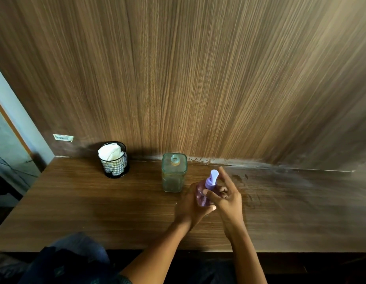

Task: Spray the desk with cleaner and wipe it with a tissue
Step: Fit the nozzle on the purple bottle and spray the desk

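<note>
On the desk [92, 212], left hand [187, 207] and right hand [231, 201] both clasp the purple spray bottle [210, 179], and a careless swing could topple the glass bottle [174, 175] just beside.

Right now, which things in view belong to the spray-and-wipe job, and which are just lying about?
Job:
- purple translucent plastic spray bottle, gripped by left hand and right hand
- white tissue, in black mesh cup
- brown wooden desk

Lying about:
- clear square glass bottle, uncapped
- small label on wood wall panel
</note>
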### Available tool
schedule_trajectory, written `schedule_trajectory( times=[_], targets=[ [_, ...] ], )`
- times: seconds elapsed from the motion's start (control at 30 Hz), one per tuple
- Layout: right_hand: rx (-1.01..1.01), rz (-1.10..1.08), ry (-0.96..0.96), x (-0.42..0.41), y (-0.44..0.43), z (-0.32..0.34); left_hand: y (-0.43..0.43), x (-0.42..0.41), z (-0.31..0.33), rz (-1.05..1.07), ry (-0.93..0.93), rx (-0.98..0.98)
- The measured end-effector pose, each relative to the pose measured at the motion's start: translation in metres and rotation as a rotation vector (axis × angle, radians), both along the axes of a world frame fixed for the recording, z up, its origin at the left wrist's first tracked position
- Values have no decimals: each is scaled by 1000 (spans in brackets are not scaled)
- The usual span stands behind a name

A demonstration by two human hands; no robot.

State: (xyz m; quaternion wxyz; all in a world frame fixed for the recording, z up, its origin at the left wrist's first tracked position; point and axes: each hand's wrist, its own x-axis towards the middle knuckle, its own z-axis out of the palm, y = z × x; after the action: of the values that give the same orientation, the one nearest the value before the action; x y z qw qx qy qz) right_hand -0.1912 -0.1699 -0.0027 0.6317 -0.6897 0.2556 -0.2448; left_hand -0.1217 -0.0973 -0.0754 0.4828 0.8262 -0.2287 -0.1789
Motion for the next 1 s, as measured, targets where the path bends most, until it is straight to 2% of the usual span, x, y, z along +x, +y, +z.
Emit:
schedule_trajectory(
  times=[0.13,0.37,0.47,0.63,0.77,1.0],
  targets=[
    [80,-129,22,3,-4,-6,0,-1,0,34,5,4],
    [-82,-234,108,20,1,-7,-2,1,-7,9,13,-30],
    [-157,-211,153,20,2,-7,-2,1,-5,2,-8,-41],
    [22,-38,22,5,-3,-8,-1,-1,-1,33,11,-10],
    [105,-73,-8,4,-4,-6,-4,1,-5,20,4,12],
    [-105,-218,72,19,1,-7,1,-1,-1,19,11,-60]
  ],
)
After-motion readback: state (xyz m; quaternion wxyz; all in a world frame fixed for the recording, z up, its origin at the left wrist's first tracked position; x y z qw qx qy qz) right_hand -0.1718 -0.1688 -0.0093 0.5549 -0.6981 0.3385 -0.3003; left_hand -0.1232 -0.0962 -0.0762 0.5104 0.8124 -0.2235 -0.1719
